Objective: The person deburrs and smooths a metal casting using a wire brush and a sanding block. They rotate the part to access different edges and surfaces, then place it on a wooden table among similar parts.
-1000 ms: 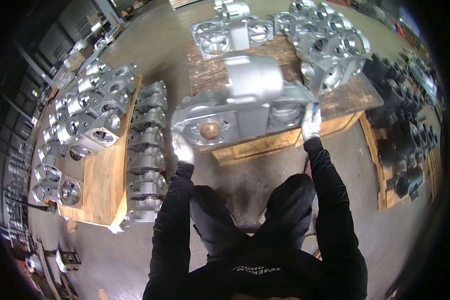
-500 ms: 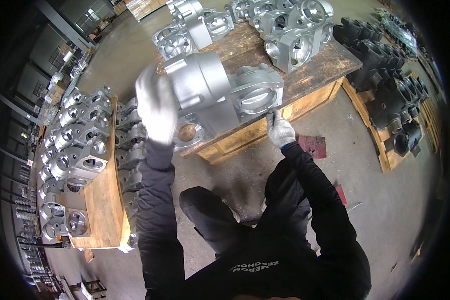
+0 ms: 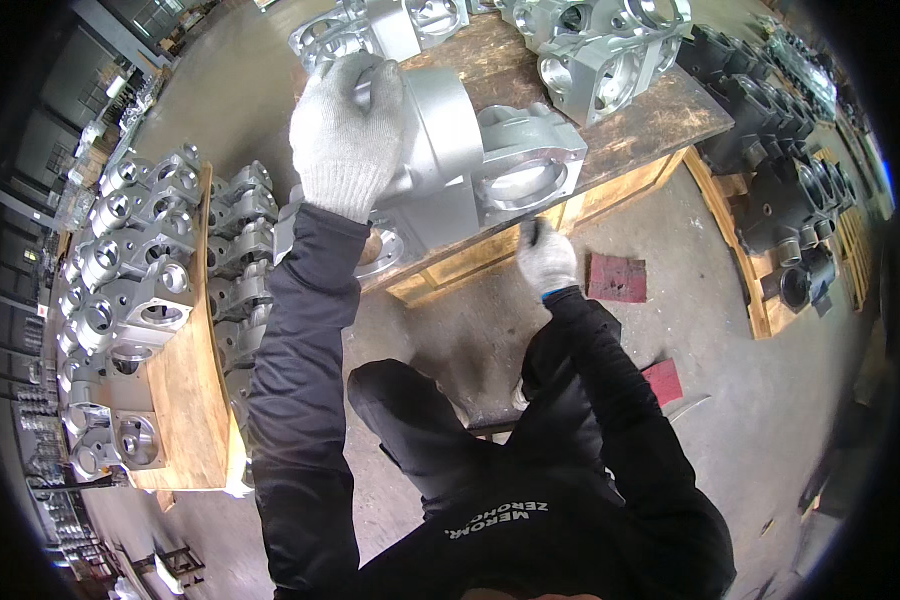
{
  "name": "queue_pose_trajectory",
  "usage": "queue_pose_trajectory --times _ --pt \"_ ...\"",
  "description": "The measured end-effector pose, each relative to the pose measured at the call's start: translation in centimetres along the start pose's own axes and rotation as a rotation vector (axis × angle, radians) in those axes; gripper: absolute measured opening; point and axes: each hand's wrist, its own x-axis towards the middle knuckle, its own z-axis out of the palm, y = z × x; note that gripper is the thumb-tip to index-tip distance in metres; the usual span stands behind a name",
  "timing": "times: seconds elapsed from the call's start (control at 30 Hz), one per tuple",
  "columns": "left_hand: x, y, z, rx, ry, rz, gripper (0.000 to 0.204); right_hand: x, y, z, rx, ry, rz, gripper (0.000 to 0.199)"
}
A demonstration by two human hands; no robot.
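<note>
A large silver cast metal housing (image 3: 470, 165) with round flanged openings rests on the near edge of a wooden pallet table (image 3: 660, 115). My left hand (image 3: 348, 130), in a white knit glove, lies flat on top of the housing's left end and grips it. My right hand (image 3: 545, 258), also gloved, is lower, at the front edge of the wooden table below the housing's right flange, its fingers curled against the wood. Both sleeves are black.
More silver housings (image 3: 600, 50) stand at the back of the table. A wooden pallet (image 3: 185, 400) on the left carries several silver castings (image 3: 130, 270). Dark castings (image 3: 785, 210) sit on a pallet at right. Red blocks (image 3: 617, 278) lie on the concrete floor.
My left hand rose from the housing's lower left side to its top. My right hand dropped from the housing's right end to the table edge. The housing now appears turned and nearer.
</note>
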Motion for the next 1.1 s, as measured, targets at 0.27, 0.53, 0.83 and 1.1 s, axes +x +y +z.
queue_pose_trajectory --times 0.27,0.53,0.83,1.1 --pt "0.0 0.8 0.0 0.031 0.003 -0.045 0.024 0.0 -7.3 -2.0 0.231 -0.124 0.001 0.046" --pt "0.3 0.6 -0.3 0.005 -0.04 -0.045 0.027 4.8 -7.8 -10.1 0.485 -0.318 -0.022 0.039" --pt "0.4 0.2 -0.4 -0.075 -0.062 -0.037 0.03 6.8 0.7 -12.8 0.482 -0.205 0.094 0.039" --pt "0.6 0.4 0.6 -0.016 -0.005 -0.025 0.025 0.7 1.0 -0.7 0.402 0.026 0.201 0.038"
